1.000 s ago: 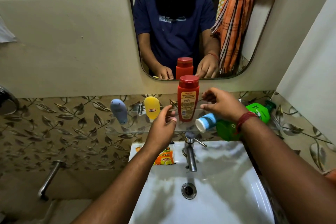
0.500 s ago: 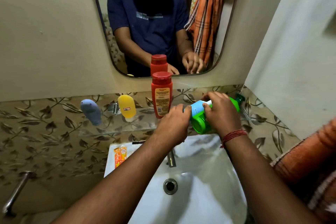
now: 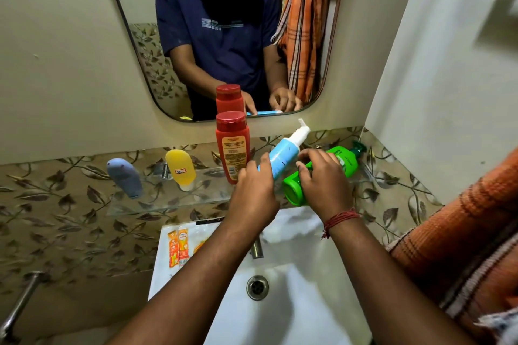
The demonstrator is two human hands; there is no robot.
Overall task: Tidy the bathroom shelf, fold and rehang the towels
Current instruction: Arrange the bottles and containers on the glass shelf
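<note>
So the blue pump bottle (image 3: pixel 284 155) is up off the glass shelf (image 3: pixel 168 202) now, tilted near its right end, left hand (image 3: pixel 253 193) gripping it; right hand (image 3: pixel 322 185) grips the lying green bottle (image 3: pixel 340 161). Standing them comes next, I'd guess.

Red bottle (image 3: pixel 232 145), blue pump bottle (image 3: pixel 286 154), green bottle (image 3: pixel 342 161), orange striped towel (image 3: pixel 459 246) (leaf-patterned tiles (image 3: pixel 56 221))

Labels on the red bottle (image 3: pixel 232 145) and green bottle (image 3: pixel 333 168) seem too blurred to read.
</note>
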